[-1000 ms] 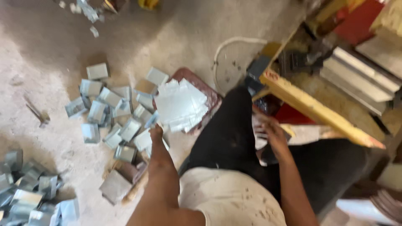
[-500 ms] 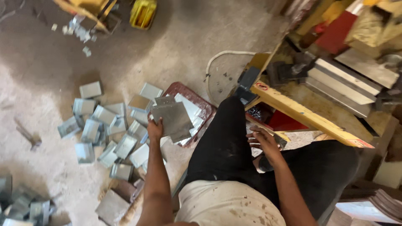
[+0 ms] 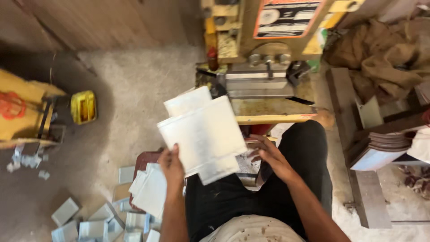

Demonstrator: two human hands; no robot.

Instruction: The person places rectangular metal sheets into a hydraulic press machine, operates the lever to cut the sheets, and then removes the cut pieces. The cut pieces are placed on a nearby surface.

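Holding two flat pale metal sheets (image 3: 202, 134) up in front of us, our left hand (image 3: 172, 165) has its fingers clamped on their lower left edge. They look stiff, light and sharp-edged, best gripped at an edge. Our right hand (image 3: 270, 157) hovers just beside them, fingers spread and empty. More sheets (image 3: 150, 190) lie stacked below.
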